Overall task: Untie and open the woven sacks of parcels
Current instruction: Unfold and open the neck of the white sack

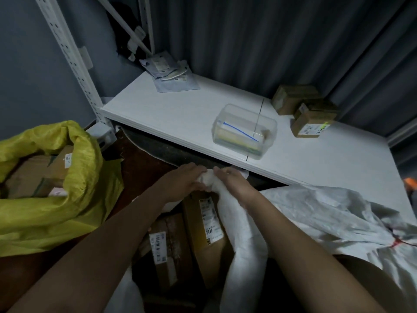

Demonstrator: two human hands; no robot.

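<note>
While untying: both hands met at the bunched neck of the white sack (243, 224).
Left hand (185, 179): fingers pinched the fabric.
Right hand (232, 179): fingers gripped it, to loosen it.

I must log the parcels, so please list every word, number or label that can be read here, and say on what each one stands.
No text reads with certainty.
Tall brown cardboard box in the open white woven sack: handwritten marks on its white label, perhaps "7032", uncertain.
Flat brown cardboard box beside it: barcode label, print too small.
Small brown cardboard box on the white shelf: green scribble, unreadable.
Parcel label in the yellow woven sack: blurred.
</note>
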